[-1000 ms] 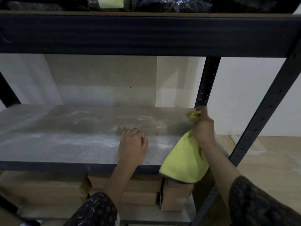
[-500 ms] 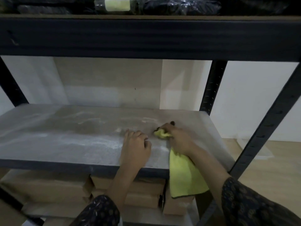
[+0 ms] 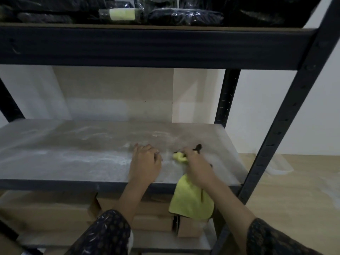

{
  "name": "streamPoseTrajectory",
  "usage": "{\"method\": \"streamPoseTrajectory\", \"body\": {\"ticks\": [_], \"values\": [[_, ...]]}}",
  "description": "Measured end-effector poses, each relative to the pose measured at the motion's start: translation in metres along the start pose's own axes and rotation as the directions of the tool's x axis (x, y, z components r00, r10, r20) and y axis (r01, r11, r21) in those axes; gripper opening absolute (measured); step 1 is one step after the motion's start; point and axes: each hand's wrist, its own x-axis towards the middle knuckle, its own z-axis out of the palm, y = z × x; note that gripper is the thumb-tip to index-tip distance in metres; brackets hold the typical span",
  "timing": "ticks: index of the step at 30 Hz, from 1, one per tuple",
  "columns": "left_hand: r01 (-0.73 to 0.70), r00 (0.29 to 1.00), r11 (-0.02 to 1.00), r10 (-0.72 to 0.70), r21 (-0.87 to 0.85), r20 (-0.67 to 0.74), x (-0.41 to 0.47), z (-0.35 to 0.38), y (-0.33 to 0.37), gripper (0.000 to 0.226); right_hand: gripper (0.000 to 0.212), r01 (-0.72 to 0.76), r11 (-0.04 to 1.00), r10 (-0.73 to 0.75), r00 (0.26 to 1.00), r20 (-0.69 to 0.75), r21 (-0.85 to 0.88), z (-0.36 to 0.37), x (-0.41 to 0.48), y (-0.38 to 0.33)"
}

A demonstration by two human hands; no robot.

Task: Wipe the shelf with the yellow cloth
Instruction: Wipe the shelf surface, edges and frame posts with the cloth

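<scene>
**Shelf wipe, barely started**

Soft yellow cloth (image 3: 191, 199) is bunched in the right hand (image 3: 196, 166) at the dusty grey shelf board's (image 3: 73, 159) front right, with its tail hanging over the edge. Left hand (image 3: 145, 162) rests beside it, fingers curled, empty. Next, I'd guess: sweep left through the dust.

white wall (image 3: 257, 111), pale wooden floor (image 3: 298, 203), dim light

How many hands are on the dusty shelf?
2. The left hand rests on the shelf near its front edge. The right hand, just beside it, grips the yellow cloth, which hangs over that edge.
</scene>
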Motion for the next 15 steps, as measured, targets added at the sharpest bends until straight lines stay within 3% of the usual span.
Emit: {"method": "streamPoseTrajectory", "body": {"ticks": [3,6,8,12,15], "values": [[-0.002,1.0,1.0,0.001,-0.031,-0.017,0.001,-0.002,0.001,0.027,0.047,0.113,0.99,-0.112,0.994,-0.018,0.089,-0.002,-0.021,-0.005],[0.01,0.994,0.988,-0.027,-0.157,-0.108,0.001,-0.009,0.001,0.03,0.047,-0.016,0.993,0.047,0.964,-0.261,0.121,-0.028,-0.024,0.013],[0.011,0.985,0.972,-0.05,-0.233,-0.162,0.0,-0.015,0.004,0.032,0.049,-0.143,0.985,0.166,0.927,-0.335,0.091,-0.041,-0.024,0.029],[-0.062,0.981,0.95,0.003,-0.307,-0.192,-0.008,-0.025,0.018,0.022,0.04,-0.208,0.977,0.197,0.967,-0.162,-0.051,-0.03,-0.027,0.021],[-0.086,0.982,0.906,0.009,-0.413,-0.187,-0.025,-0.029,0.035,0.024,0.032,-0.129,0.99,0.134,0.988,-0.081,0.058,-0.005,-0.033,-0.006]]}}
